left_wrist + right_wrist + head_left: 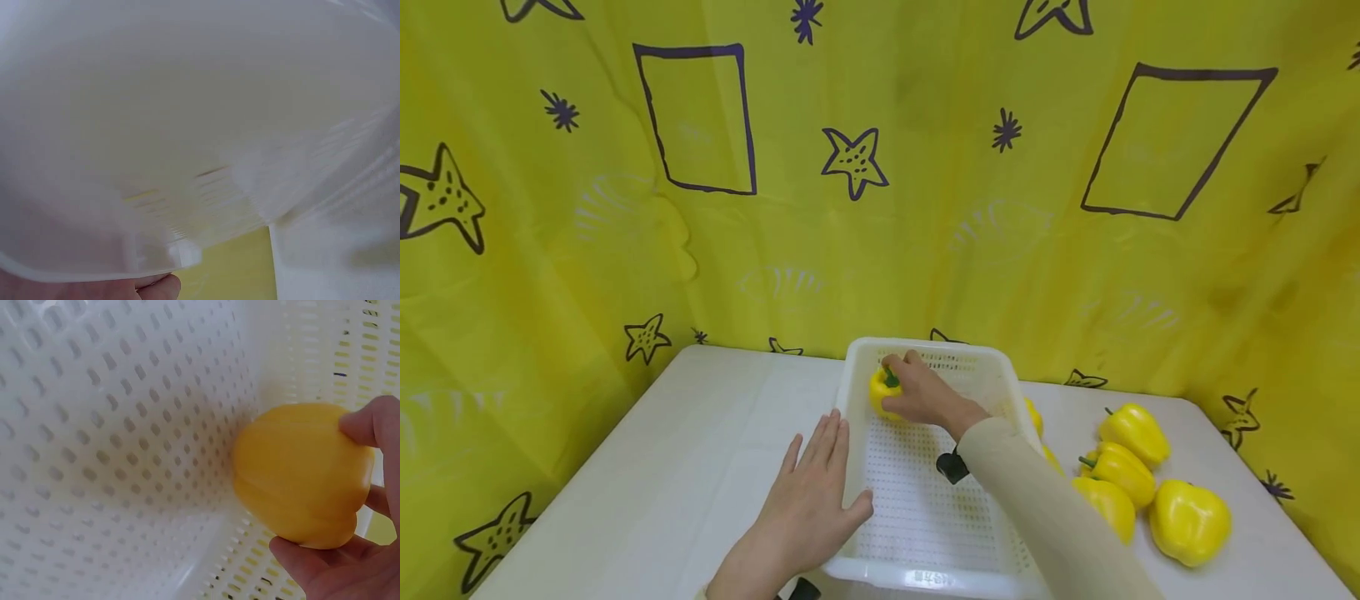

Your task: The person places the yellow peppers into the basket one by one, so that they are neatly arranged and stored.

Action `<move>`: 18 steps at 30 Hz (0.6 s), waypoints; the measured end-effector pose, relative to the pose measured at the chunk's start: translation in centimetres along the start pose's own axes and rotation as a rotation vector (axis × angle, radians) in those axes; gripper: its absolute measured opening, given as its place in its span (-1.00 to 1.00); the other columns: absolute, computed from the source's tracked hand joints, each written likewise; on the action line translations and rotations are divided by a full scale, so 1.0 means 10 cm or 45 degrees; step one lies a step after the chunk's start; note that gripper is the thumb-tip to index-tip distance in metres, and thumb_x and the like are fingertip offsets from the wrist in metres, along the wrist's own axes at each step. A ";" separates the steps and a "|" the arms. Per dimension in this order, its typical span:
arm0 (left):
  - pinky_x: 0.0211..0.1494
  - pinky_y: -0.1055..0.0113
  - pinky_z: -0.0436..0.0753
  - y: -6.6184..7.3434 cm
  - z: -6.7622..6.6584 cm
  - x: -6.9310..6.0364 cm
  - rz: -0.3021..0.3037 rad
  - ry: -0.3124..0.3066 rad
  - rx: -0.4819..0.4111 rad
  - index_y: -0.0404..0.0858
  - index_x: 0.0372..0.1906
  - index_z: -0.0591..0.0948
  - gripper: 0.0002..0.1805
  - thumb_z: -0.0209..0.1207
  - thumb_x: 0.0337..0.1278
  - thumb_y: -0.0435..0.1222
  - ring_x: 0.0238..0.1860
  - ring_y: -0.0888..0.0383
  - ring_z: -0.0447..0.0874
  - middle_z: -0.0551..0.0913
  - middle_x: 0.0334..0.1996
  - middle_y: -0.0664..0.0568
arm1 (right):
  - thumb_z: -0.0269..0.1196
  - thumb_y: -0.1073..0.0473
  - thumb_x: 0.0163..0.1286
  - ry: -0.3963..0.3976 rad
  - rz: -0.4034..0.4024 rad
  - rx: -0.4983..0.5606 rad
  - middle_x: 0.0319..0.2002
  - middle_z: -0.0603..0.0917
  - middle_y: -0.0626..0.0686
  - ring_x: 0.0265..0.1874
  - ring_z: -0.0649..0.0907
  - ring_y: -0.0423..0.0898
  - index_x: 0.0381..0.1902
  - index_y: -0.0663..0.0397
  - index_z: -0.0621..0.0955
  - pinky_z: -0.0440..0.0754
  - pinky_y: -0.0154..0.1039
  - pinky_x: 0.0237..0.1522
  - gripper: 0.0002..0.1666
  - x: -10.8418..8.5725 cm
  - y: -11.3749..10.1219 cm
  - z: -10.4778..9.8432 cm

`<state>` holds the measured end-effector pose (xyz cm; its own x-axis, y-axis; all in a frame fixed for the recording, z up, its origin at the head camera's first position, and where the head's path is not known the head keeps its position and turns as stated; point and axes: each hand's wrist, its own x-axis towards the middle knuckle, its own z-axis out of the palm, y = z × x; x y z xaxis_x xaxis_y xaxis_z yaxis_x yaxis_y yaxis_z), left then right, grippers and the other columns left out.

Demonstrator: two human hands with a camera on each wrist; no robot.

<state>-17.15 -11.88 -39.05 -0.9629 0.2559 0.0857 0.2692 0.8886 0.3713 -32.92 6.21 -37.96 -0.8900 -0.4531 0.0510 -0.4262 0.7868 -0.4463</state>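
A white perforated plastic basket [917, 492] stands on the table. Inside its far left corner, my right hand [928, 396] grips a yellow bell pepper [880, 393] with a green stem. The right wrist view shows the pepper [300, 472] between thumb and fingers of the right hand [356, 569], close to the basket's floor and wall [125, 425]. My left hand [812, 500] rests against the basket's left rim, fingers straight and thumb spread. In the left wrist view the basket wall [187, 112] fills most of the picture, with the left hand [125, 289] at its lower edge.
Several yellow peppers [1189, 522] lie on the white table [700, 450] to the right of the basket, some partly hidden by the right sleeve [1052, 508]. A yellow curtain [925, 250] with dark star and frame drawings hangs behind the table.
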 end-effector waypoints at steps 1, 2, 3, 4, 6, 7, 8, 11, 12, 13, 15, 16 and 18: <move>0.58 -0.21 -0.07 0.00 0.00 0.00 0.002 -0.001 -0.001 -0.37 0.55 0.04 -0.06 0.00 0.29 0.13 0.62 -0.08 -0.14 -0.08 0.60 -0.15 | 0.26 0.15 0.21 0.016 0.010 0.020 0.03 0.43 0.18 -0.23 0.50 -0.04 0.38 0.12 0.39 0.51 -0.20 -0.13 -0.25 0.01 0.00 0.03; 0.58 -0.21 -0.07 0.00 0.00 0.00 0.005 -0.003 -0.003 -0.37 0.55 0.05 -0.06 0.00 0.29 0.12 0.61 -0.08 -0.13 -0.08 0.60 -0.15 | 0.26 0.16 0.21 0.031 0.015 0.042 0.04 0.42 0.19 -0.22 0.50 -0.04 0.39 0.13 0.38 0.52 -0.18 -0.11 -0.24 0.02 0.01 0.05; 0.57 -0.22 -0.07 0.00 0.00 0.00 0.007 -0.003 -0.003 -0.37 0.55 0.04 -0.06 0.01 0.29 0.12 0.61 -0.08 -0.13 -0.08 0.60 -0.15 | 0.26 0.15 0.22 0.041 0.023 0.060 0.05 0.41 0.20 -0.20 0.50 -0.03 0.40 0.12 0.37 0.54 -0.16 -0.07 -0.24 0.03 0.01 0.08; 0.57 -0.22 -0.07 0.00 0.00 0.00 0.010 -0.001 -0.002 -0.37 0.55 0.05 -0.06 0.01 0.29 0.12 0.61 -0.08 -0.13 -0.09 0.60 -0.15 | 0.25 0.15 0.25 0.045 0.030 0.076 0.08 0.40 0.21 -0.18 0.51 -0.02 0.40 0.12 0.36 0.55 -0.15 -0.03 -0.25 0.03 0.02 0.10; 0.57 -0.22 -0.06 0.01 0.00 0.00 0.015 0.002 0.000 -0.37 0.55 0.05 -0.06 0.01 0.29 0.12 0.61 -0.08 -0.13 -0.08 0.60 -0.16 | 0.26 0.11 0.30 0.050 0.046 0.092 0.12 0.40 0.22 -0.13 0.52 -0.01 0.41 0.11 0.34 0.58 -0.11 0.06 -0.26 0.03 0.01 0.12; 0.57 -0.22 -0.06 0.01 0.00 0.00 0.015 0.003 0.002 -0.37 0.55 0.05 -0.06 0.01 0.29 0.12 0.61 -0.08 -0.12 -0.08 0.60 -0.16 | 0.27 0.09 0.32 0.048 0.053 0.090 0.14 0.40 0.22 -0.11 0.52 0.00 0.41 0.10 0.34 0.58 -0.10 0.09 -0.27 0.04 0.01 0.12; 0.57 -0.22 -0.06 0.01 0.00 0.00 0.014 0.003 0.004 -0.38 0.55 0.05 -0.06 0.01 0.29 0.12 0.61 -0.08 -0.12 -0.08 0.60 -0.16 | 0.27 0.07 0.35 0.043 0.057 0.081 0.16 0.40 0.22 -0.09 0.52 0.00 0.42 0.10 0.33 0.58 -0.09 0.12 -0.27 0.04 0.00 0.12; 0.57 -0.22 -0.05 0.01 0.00 0.00 0.009 0.003 0.010 -0.38 0.55 0.06 -0.06 0.02 0.28 0.12 0.61 -0.09 -0.11 -0.06 0.60 -0.16 | 0.30 0.01 0.37 0.024 0.061 0.038 0.20 0.42 0.23 -0.06 0.53 0.01 0.43 0.11 0.32 0.57 -0.06 0.18 -0.23 0.04 -0.02 0.12; 0.57 -0.22 -0.05 0.00 0.00 0.00 0.006 0.002 0.011 -0.38 0.55 0.07 -0.06 0.02 0.28 0.12 0.61 -0.09 -0.11 -0.06 0.60 -0.16 | 0.30 -0.01 0.36 0.016 0.061 0.017 0.22 0.42 0.24 -0.05 0.54 0.02 0.44 0.12 0.30 0.56 -0.05 0.19 -0.21 0.04 -0.02 0.12; 0.57 -0.22 -0.05 0.00 0.00 0.00 0.004 0.001 0.010 -0.38 0.55 0.07 -0.06 0.03 0.27 0.12 0.61 -0.09 -0.10 -0.06 0.60 -0.16 | 0.31 -0.02 0.36 0.010 0.064 0.007 0.24 0.42 0.26 -0.02 0.55 0.03 0.45 0.12 0.28 0.55 -0.03 0.22 -0.19 0.04 -0.03 0.11; 0.57 -0.22 -0.05 0.00 -0.01 0.01 0.001 -0.002 0.009 -0.38 0.54 0.07 -0.06 0.02 0.27 0.12 0.61 -0.09 -0.10 -0.06 0.60 -0.16 | 0.31 -0.04 0.35 -0.007 0.078 -0.007 0.30 0.41 0.29 0.08 0.56 0.09 0.48 0.11 0.23 0.51 0.03 0.28 -0.12 0.03 -0.03 0.08; 0.57 -0.22 -0.06 0.00 -0.01 0.01 -0.002 -0.005 0.007 -0.38 0.55 0.07 -0.06 0.02 0.27 0.12 0.61 -0.08 -0.11 -0.06 0.60 -0.16 | 0.31 -0.06 0.34 -0.019 0.087 -0.013 0.34 0.40 0.30 0.14 0.55 0.11 0.50 0.09 0.20 0.48 0.05 0.32 -0.09 0.03 -0.04 0.07; 0.57 -0.22 -0.07 0.00 -0.01 0.01 -0.007 -0.014 -0.004 -0.37 0.55 0.06 -0.05 0.02 0.27 0.13 0.61 -0.08 -0.12 -0.07 0.60 -0.16 | 0.31 -0.09 0.33 -0.039 0.097 -0.018 0.39 0.36 0.32 0.25 0.51 0.15 0.52 0.07 0.16 0.42 0.09 0.38 -0.05 0.01 -0.04 0.03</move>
<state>-17.22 -11.86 -38.94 -0.9642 0.2549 0.0735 0.2635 0.8888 0.3750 -32.78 5.74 -38.06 -0.9145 -0.4044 -0.0103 -0.3600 0.8253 -0.4351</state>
